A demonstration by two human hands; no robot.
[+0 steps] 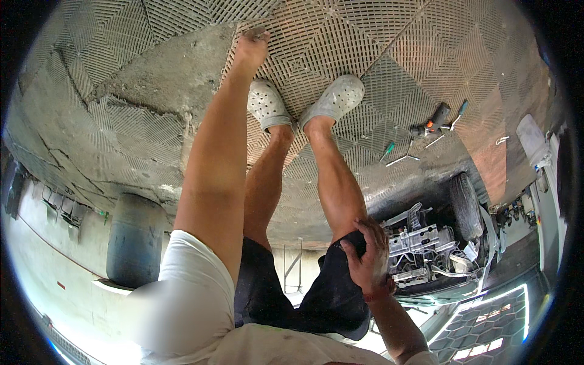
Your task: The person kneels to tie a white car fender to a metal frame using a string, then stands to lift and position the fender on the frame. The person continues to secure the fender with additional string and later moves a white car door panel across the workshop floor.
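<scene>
My left arm stretches far ahead, and my left hand [252, 47] is down at the edge of the perforated floor tiles [304, 45]. Its fingers are curled together around something small and dark that I cannot make out. My right hand [370, 255] rests on my right knee, at the hem of the black shorts [340, 286]. Its fingers are spread and it holds nothing. Between the hands, my feet stand on the tiles in grey perforated clogs [337, 97].
Right of my feet lie a dark power drill [437, 118], a green-handled screwdriver [388, 150], a three-armed wrench [404, 157] and a blue-handled tool [460, 113]. A vehicle's exposed front [426, 243] with a tyre [466, 207] stands right. A blue barrel [135, 237] is at left, near broken matting [137, 128].
</scene>
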